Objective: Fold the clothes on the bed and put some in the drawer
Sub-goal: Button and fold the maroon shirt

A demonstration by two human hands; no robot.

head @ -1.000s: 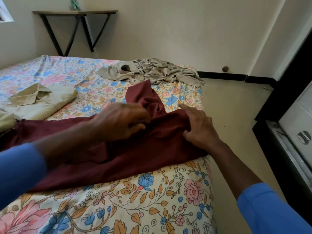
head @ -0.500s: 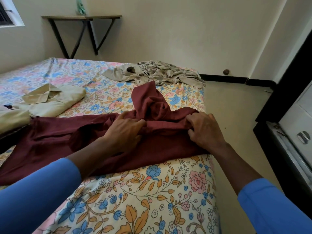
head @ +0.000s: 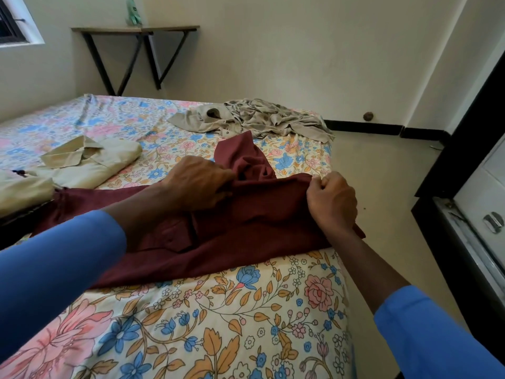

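Both the left hand (head: 200, 184) and right hand (head: 332, 202) gripped the maroon garment (head: 259, 222) at the bed (head: 218, 324) edge, where loose cloth could slide floorward, spoiling the fold.

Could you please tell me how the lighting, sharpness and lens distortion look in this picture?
Head view: soft daylight from the window, no glare; wide-angle bending leans the black cabinet at right; the maroon garment is fairly sharp, its folds clear.

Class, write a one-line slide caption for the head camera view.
Left hand and right hand grip a maroon garment on the floral bed, near a folded beige shirt.
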